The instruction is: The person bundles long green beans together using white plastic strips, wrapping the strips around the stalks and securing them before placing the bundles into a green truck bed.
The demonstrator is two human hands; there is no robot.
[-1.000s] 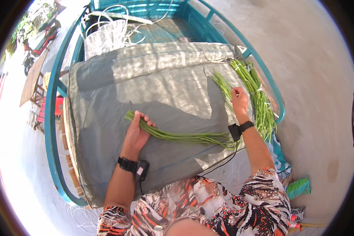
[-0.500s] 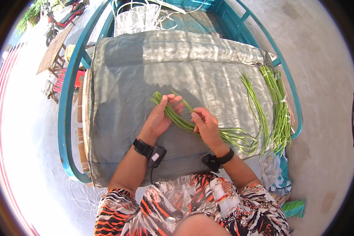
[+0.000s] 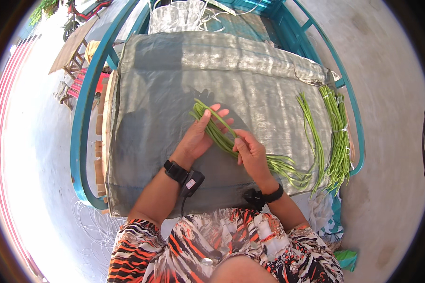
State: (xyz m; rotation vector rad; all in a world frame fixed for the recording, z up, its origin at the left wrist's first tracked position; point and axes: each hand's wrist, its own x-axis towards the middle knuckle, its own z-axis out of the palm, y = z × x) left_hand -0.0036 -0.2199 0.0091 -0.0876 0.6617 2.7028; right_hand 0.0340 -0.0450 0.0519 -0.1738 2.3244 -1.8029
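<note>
A bunch of long green beans [image 3: 218, 137] rests across my left palm, its far ends sticking out past the thumb. The thumb of my left hand [image 3: 196, 136] presses over the bunch, while its fingers stretch out behind. Just to the right, my right hand [image 3: 251, 153] pinches one bean between thumb and fingertips; the stretch under that hand is hidden. The bunch's loose tails [image 3: 285, 169] fan out to the lower right over the grey woven sheet [image 3: 151, 89].
Several loose long beans [image 3: 312, 134] lie right of my hands, beside bundles of long beans [image 3: 337, 141] bound with white ties. Teal metal rails [image 3: 84, 122] flank the sheet-covered surface. At the back stands a white woven basket [image 3: 174, 18] with pale straps. A wooden table [image 3: 73, 47] is off left.
The single bean at my right fingertips now lies along the bunch, its far end under my left thumb. My left fingers have spread a little. The whole view has shifted slightly.
</note>
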